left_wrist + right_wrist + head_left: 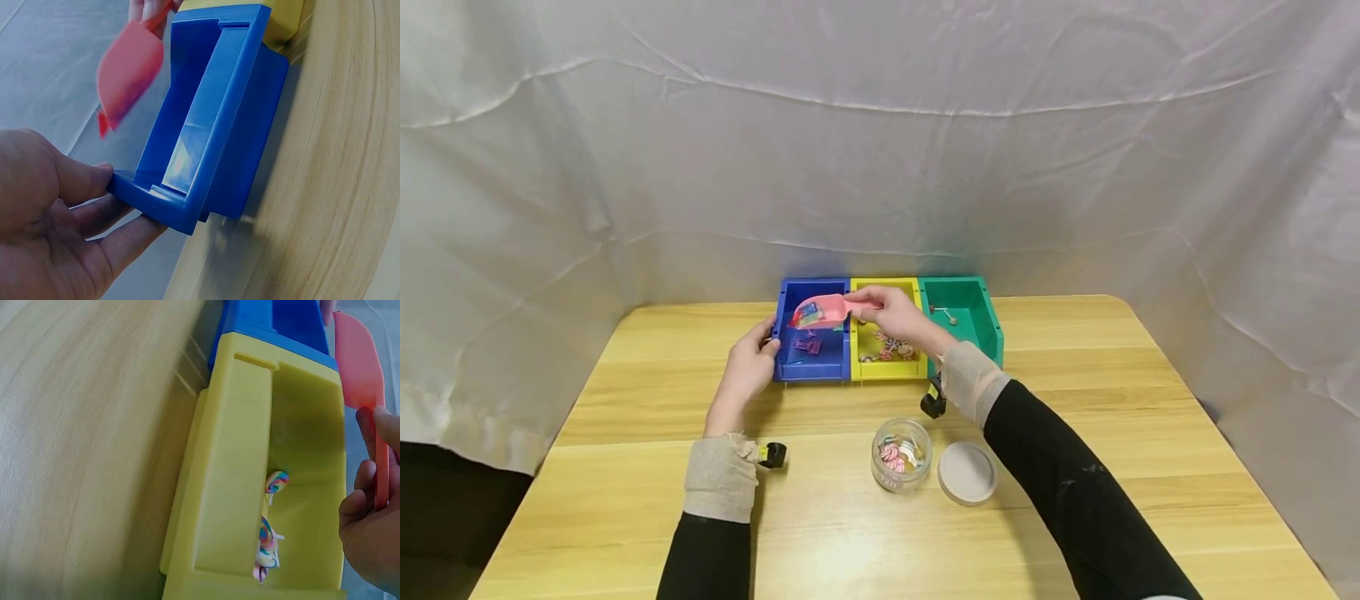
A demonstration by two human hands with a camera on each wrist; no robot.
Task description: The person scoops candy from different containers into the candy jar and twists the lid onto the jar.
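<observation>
scoop (818, 312), loaded with small coloured items, sits at frame centre above the blue bin (811, 367). right hand (895, 314) pinches its handle; left hand (747, 368) grips the bin's corner. step in hand: tipping out. next move likely calls for a wrist roll.

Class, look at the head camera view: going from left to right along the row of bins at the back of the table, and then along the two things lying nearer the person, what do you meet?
Back row: blue bin → yellow bin → green bin. Nearer row: glass jar → white lid.
</observation>
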